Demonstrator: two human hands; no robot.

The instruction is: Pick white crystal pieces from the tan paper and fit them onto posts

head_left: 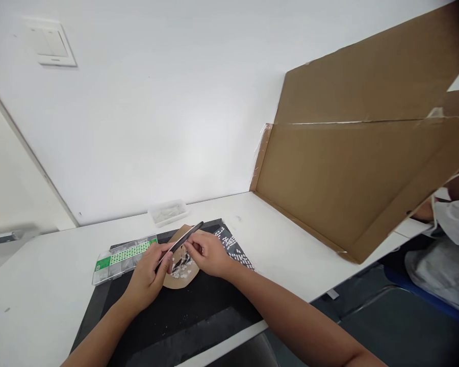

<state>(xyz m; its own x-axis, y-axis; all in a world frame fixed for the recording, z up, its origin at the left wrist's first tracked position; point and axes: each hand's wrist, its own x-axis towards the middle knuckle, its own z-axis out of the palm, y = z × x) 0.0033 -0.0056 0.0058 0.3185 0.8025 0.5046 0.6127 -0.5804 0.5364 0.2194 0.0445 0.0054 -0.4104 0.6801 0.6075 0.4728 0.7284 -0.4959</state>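
Between my two hands is a thin dark strip-like object (186, 235), tilted up to the right. My left hand (150, 270) pinches its lower left part between thumb and fingers. My right hand (210, 253) has its fingertips pressed together at the object's right part; what they pinch is too small to make out. Beneath the hands, a brown paper piece (181, 281) carries small white bits and dark pieces, partly hidden by my fingers. It lies on a black mat (199, 311). Rows of small white pieces (235, 250) sit on the mat's right side.
A clear compartment case with a green grid sheet (124, 257) lies at the mat's left. A white tray (168, 213) stands by the wall. Tall cardboard (348, 173) rises at the right; beyond it a person's white garment (443, 270) shows beside a chair (401, 316).
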